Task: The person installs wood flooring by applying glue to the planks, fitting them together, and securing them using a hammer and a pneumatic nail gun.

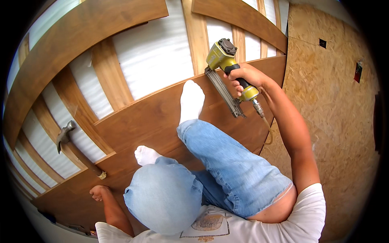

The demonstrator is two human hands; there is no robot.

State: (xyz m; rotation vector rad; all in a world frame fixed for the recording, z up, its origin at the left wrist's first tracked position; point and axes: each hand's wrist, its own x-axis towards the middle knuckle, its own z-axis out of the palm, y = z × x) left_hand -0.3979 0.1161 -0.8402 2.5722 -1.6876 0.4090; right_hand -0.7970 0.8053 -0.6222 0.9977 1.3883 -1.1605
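Beyond bent knees in faded blue denim (162,196), the right hand (248,76) wraps firmly around the black grip of a yellow-green nail gun (219,57), above brown wooden planks (150,111). The left hand (98,193) looks curled, how tightly or whether holding anything I cannot tell; just past it, a wooden-handled steel claw hammer (83,155) lies across the planks' edge.

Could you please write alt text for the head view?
A person's right hand grips a yellowish nail gun over brown boards; the curled left hand is near a claw hammer lying partly on them. Beyond are wooden strips and white sheeting.
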